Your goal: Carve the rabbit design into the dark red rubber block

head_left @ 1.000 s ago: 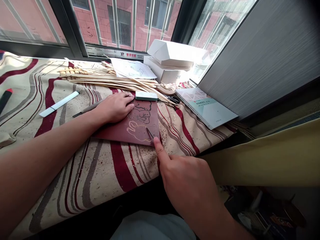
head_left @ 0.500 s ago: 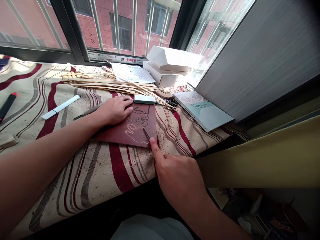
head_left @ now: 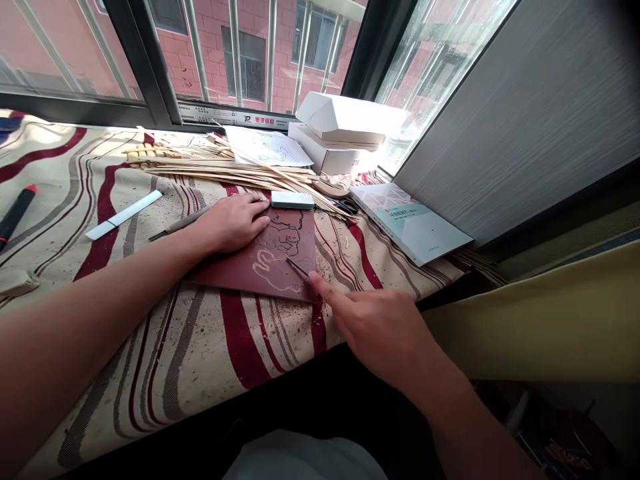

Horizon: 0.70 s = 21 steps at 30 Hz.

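A reddish-brown carving board lies flat on the striped cloth, with dark and pale lines cut into its right half. My left hand rests spread over the board's upper part, its fingertips beside a pale block like a whetstone. Gripped in my right hand is a thin carving tool, index finger stretched along it; the handle is hidden in the palm. The tool's tip meets the board near the pale outline. Crumbs of shavings lie around the board.
Thin wooden strips and a drawing on paper lie behind the board. A white box stands by the window. At right is a book, near black scissors. Left are a grey-handled tool, a white strip and a marker.
My right hand has swung to the right and slightly up, so the carving tool lies at a flatter angle across the board. My left hand stays in place on the board.
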Motion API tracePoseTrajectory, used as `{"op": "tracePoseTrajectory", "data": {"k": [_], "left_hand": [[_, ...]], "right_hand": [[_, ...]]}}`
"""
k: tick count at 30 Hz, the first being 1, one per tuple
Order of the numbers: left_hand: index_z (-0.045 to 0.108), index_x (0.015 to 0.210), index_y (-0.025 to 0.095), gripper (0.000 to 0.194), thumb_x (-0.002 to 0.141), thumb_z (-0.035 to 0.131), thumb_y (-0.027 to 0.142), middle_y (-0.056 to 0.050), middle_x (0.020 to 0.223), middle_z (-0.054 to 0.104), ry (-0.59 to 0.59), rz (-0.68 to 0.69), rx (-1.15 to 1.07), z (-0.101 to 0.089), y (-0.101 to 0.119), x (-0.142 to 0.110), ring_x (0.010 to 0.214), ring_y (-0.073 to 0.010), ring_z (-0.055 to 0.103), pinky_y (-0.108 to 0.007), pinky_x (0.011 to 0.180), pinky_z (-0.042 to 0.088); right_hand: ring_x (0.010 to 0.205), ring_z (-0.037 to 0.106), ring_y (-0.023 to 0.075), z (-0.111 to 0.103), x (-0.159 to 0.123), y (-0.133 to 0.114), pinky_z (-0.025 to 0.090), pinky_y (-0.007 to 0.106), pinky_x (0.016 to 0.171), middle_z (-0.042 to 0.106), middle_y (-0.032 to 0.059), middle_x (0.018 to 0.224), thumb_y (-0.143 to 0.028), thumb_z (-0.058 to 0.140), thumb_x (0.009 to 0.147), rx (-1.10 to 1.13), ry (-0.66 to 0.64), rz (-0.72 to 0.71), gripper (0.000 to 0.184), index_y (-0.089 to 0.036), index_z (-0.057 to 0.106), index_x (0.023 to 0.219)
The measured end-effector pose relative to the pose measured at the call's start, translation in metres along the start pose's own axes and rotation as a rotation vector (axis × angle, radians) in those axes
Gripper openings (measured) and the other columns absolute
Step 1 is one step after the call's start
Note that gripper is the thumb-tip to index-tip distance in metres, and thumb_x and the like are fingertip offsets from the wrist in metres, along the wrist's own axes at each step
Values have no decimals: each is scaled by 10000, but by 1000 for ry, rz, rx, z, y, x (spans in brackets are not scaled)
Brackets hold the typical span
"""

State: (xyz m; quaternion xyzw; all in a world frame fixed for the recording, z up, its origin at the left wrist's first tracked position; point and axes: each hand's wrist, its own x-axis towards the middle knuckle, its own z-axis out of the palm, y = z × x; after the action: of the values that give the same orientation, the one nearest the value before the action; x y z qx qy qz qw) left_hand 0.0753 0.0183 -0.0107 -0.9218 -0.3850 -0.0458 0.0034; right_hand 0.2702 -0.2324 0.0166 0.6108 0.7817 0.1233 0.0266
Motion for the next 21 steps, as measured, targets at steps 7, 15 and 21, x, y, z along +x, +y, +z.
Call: {"op": "tracePoseTrajectory", "data": {"k": [7, 15, 21], "left_hand": [[532, 1546, 98, 688, 1028, 263, 462, -137, 1627, 497, -7, 13, -5, -1, 0, 0, 1480, -312, 487, -430, 1257, 369], [531, 1547, 98, 689, 1023, 269, 461, -128, 1629, 497, -13, 13, -16, -3, 0, -1, 1487, -310, 477, -429, 1265, 360], [514, 1560, 94, 698, 1026, 264, 468, -129, 1646, 474, -22, 9, -20, -4, 0, -1, 1504, -310, 458, -420, 1274, 349]], "right_hand": [[523, 476, 101, 12, 16, 48, 196, 296, 570, 711, -30, 638, -115, 561, 958, 94, 73, -190, 598, -277, 593, 1532], [569, 503, 100, 26, 37, 74, 266, 256, 612, 710, -20, 667, -174, 519, 1028, 194, 77, -321, 521, -285, 596, 1531], [584, 517, 107, 27, 44, 77, 273, 255, 614, 724, -16, 689, -206, 516, 1045, 224, 67, -362, 499, -296, 597, 1529]]}}
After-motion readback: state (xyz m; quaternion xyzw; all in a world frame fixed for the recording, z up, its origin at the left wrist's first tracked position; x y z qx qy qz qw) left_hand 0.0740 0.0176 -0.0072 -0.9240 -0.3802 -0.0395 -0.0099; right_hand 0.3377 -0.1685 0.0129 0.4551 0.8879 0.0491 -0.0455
